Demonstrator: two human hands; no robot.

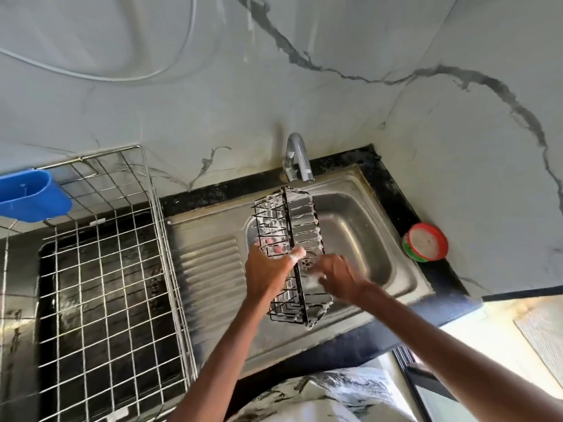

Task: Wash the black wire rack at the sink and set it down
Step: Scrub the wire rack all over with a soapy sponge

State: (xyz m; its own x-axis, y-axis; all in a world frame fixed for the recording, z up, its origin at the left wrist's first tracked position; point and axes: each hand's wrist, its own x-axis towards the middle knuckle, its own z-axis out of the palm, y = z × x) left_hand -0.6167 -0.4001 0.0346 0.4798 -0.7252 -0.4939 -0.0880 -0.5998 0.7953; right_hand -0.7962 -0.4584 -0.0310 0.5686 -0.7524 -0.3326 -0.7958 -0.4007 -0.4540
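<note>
now. left hand: fingers curled round the black wire rack, thumb over the thick rim wire, fingertips showing through the grid on the far side. firm hold, the rack is carried by this hand.

right hand: motion-blurred, at the rack's right side beside a pale sudsy patch. fingers look bent; cannot tell whether they grip a wire, hold a scrubber, or only touch.

rack: held off the bottom, over the sink, long axis running from near the faucet toward the person, tilted on one edge. white foam along many of the wires, thickest at the near end and on the top rim.

sink: stainless steel, basin to the right, ribbed drainboard to the left. faucet spout stands just above the rack's far end.

surroundings: black counter frames the sink. a round tub with red rim and green base sits on the counter right of the basin. left of the drainboard, a silver wire dish basket, a blue plastic holder hooked on its far rim. a white hose loops across the marbled wall behind.
</note>
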